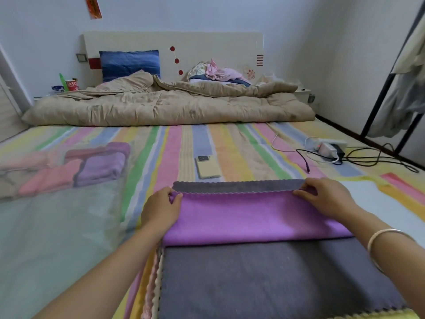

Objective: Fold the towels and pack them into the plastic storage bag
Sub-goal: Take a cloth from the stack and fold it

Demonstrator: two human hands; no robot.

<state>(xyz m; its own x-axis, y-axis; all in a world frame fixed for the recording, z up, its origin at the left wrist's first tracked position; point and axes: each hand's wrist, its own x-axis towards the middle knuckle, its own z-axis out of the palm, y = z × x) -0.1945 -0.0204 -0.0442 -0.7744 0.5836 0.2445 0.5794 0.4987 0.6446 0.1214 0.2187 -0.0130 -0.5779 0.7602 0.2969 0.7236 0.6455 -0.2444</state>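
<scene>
At the near edge of the bed (230, 143), the left hand (161, 209) and the right hand (322, 199) each pinch a folded-over corner of the purple towel (253, 217), which seems soft, light and floppy, so it is best held by its corners.

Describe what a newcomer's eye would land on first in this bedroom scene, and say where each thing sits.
The bright purple towel in the near middle stands out first, spread over a grey towel, with the left hand and right hand pinching its far corners. To the left on the striped sheet lies the clear plastic storage bag with folded pink and purple towels inside.
</scene>
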